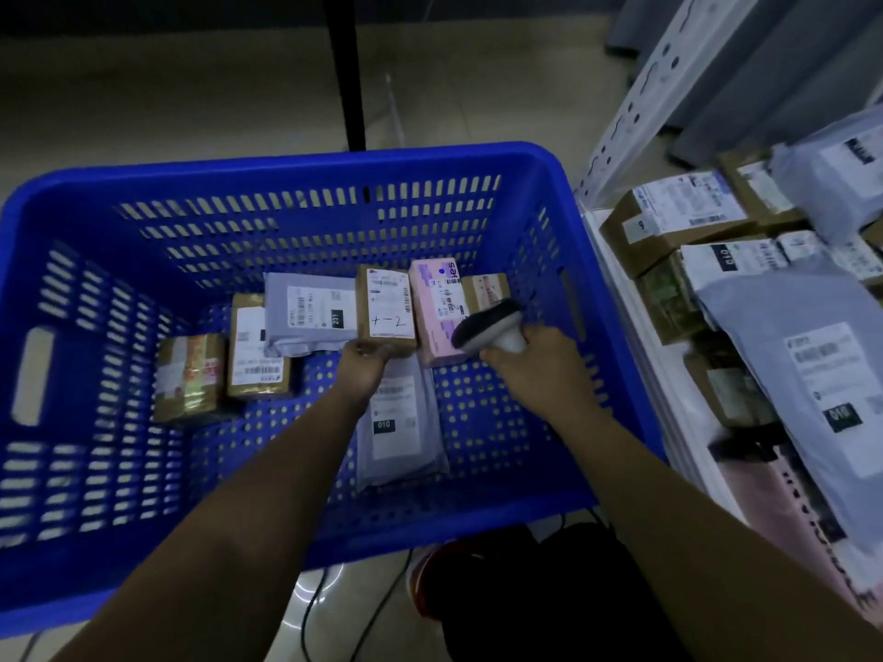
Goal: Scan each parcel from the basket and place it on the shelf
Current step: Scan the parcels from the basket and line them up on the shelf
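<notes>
Head view: nearest us in the blue basket (549,169) lies a grey mailer (401,427), just under our left hand (360,367). That hand grasps the near end of the brown parcel (386,305) marked "+-2", whose long axis runs away from us. Beside it our right hand (540,363) is clenched round the scanner (489,327), its head over the pink parcel (442,312). The shelf (616,260) lies to the right, nearer our right arm.
</notes>
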Demonstrator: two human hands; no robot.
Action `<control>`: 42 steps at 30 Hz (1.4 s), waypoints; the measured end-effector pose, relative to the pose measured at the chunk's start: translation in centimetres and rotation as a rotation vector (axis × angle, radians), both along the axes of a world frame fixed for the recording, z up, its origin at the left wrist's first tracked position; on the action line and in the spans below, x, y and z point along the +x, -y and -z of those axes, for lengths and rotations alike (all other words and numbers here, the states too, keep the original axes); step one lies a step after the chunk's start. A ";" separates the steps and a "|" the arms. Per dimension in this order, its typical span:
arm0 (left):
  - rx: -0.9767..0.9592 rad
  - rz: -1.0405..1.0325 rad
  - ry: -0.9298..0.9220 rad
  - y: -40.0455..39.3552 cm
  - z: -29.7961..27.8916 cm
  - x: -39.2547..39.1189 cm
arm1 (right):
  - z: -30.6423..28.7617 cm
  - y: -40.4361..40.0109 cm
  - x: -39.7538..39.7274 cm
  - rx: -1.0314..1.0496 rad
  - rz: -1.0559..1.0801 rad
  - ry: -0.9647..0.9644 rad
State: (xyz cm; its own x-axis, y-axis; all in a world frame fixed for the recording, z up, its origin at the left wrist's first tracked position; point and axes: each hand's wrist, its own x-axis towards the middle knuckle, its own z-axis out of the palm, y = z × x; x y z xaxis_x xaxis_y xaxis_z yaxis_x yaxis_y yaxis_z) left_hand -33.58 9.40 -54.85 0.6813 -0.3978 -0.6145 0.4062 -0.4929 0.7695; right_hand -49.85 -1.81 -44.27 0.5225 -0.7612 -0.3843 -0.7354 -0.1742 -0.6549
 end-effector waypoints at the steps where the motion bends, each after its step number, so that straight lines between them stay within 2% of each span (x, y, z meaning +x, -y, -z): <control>1: -0.007 -0.010 0.007 0.6 0.6 0.3 | 0.6 0.4 0.1 0.010 -0.004 -0.019; 4: 0.029 -0.080 0.042 2.2 2.8 1.5 | 1.6 1.8 0.5 0.068 0.021 -0.029; 8: 0.085 -0.138 -0.005 3.6 5.7 2.3 | 2.4 3.2 0.7 0.116 0.074 0.008; 14: 0.144 -0.096 -0.003 4.4 7.2 3.2 | 3.3 3.4 0.7 0.190 0.086 0.011; 18: 0.132 -0.086 -0.108 4.1 6.7 2.8 | 2.8 3.4 0.6 0.167 0.079 0.028; 23: 0.090 -0.081 -0.243 2.4 2.5 0.5 | 1.4 2.7 0.1 0.140 0.067 0.054; 29: -0.046 0.054 -0.297 -0.7 -4.8 -1.9 | -3.2 1.2 -2.8 0.084 0.062 0.087; 33: -0.171 0.211 -0.256 -1.1 -10.6 -3.5 | -8.0 0.8 -6.2 0.049 0.230 0.149; 38: -0.330 0.387 -0.191 0.4 -18.0 -7.3 | -14.4 -0.3 -11.5 0.049 0.557 0.406; 42: -0.456 0.512 -0.183 2.4 -24.2 -12.2 | -18.4 -1.7 -15.2 -0.019 0.726 0.756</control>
State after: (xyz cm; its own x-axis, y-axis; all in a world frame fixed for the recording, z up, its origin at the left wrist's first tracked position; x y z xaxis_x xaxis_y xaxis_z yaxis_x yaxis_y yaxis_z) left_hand -45.81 6.96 -30.65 0.2417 -0.8856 -0.3967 0.3516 -0.3011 0.8864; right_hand -65.04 -0.09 -25.90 0.0373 -0.9904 -0.1329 -0.0672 0.1302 -0.9892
